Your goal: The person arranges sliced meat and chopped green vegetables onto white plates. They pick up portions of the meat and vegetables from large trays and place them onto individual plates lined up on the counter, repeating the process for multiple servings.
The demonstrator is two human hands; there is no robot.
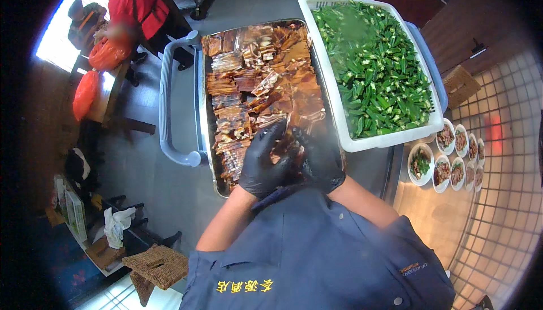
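Note:
Both my hands wear black gloves and are low in a large metal tray [208, 115] of sliced, browned meat [263, 77]. My left hand [267, 161] curves over the slices near the tray's front edge. Beside it, my right hand [318, 157] has its fingers bent toward the same slices, the fingertips of both hands close together. Some meat shows between the hands; whether either grips it is hidden. The slices lie in overlapping rows on the left and looser on the right. Right of the tray, a white plastic basket [345, 138] holds cut green vegetables [373, 72].
A grey-blue trolley handle [166, 102] rises left of the tray. Several bowls [421, 163] of food stand on a counter [432, 212] at right. Far left, a person in red [140, 5] and another person [85, 26] are near red plastic bags [86, 94]. Woven stools [159, 265] stand lower left.

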